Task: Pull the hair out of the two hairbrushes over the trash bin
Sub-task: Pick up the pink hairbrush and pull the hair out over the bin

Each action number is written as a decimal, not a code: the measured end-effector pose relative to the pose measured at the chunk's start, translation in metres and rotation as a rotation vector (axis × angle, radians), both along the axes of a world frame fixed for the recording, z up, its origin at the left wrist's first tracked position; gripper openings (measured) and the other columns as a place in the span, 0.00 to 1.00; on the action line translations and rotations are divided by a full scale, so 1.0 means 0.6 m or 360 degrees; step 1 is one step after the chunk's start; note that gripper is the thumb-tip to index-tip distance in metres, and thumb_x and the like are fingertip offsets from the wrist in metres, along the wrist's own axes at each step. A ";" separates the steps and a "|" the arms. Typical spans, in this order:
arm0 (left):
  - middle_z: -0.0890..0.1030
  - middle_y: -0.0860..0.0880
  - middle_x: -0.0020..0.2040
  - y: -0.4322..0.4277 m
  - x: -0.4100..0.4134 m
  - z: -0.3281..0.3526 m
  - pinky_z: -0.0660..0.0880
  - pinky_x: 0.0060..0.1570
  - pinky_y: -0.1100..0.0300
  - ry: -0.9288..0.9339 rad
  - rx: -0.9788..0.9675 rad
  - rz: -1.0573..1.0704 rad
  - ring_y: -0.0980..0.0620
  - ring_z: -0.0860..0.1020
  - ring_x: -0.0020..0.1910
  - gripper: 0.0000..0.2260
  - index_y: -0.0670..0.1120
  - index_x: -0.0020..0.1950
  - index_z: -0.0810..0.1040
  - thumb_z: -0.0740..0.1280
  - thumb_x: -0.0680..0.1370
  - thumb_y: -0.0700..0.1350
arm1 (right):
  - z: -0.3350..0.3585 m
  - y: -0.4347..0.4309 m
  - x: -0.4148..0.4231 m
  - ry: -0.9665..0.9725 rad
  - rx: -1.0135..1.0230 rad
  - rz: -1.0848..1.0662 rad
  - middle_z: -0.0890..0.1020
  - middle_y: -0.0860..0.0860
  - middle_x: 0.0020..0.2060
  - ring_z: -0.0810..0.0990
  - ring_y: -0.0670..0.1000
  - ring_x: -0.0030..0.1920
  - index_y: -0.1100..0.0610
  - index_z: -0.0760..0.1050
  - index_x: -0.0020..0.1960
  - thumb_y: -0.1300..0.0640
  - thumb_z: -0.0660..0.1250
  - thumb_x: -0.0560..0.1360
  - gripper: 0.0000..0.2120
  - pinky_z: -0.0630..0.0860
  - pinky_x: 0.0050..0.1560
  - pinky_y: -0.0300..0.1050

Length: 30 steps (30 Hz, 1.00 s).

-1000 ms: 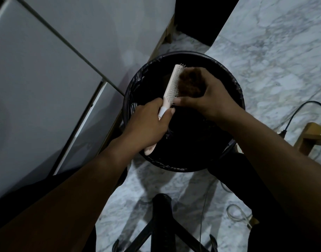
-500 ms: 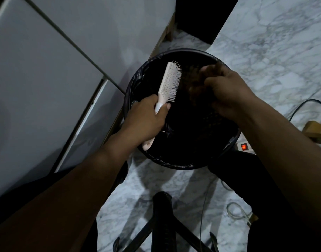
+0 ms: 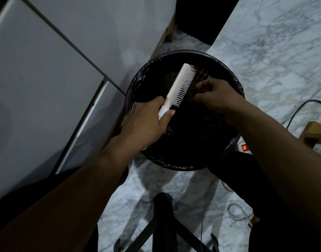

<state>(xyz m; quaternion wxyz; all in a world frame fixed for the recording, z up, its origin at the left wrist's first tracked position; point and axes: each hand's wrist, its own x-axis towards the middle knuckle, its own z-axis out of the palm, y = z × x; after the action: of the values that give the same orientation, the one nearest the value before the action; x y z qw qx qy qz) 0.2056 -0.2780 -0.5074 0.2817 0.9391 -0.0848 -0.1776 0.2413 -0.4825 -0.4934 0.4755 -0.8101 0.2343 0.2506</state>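
A white hairbrush [image 3: 181,86] is tilted over the open black trash bin [image 3: 192,52], bristles facing right. My left hand [image 3: 145,124] grips its handle from below left. Just right of the bristles, over the bin, my right hand [image 3: 218,97] has its thumb and fingertips pinched together on dark strands of hair, which are hard to make out against the black liner. The bristles look mostly bare. Only this one brush is in view.
White cabinet doors [image 3: 46,70] stand close on the left of the bin. A power strip with a lit red switch [image 3: 244,147], a dark cable [image 3: 301,106] and a wooden piece [image 3: 312,131] lie right of it. A black chair base [image 3: 163,224] is below.
My right hand pulled the brown clump of hair off the bristles and away over the bin, then came back beside the brush. The clump is no longer visible. The brush tilted slightly.
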 end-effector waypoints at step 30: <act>0.75 0.54 0.35 0.022 0.016 -0.008 0.75 0.35 0.51 -0.0052 0.0067 0.0020 0.47 0.78 0.34 0.12 0.52 0.45 0.71 0.62 0.80 0.60 | 0.017 0.000 0.003 0.0140 0.0132 0.0065 0.72 0.58 0.31 0.71 0.53 0.29 0.63 0.79 0.45 0.58 0.63 0.79 0.10 0.71 0.24 0.34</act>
<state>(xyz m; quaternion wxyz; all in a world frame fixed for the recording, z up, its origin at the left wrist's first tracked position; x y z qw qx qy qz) 0.2155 -0.2648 -0.5121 0.2616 0.9481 -0.0797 -0.1620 0.2434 -0.4822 -0.4829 0.4927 -0.7826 0.2278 0.3049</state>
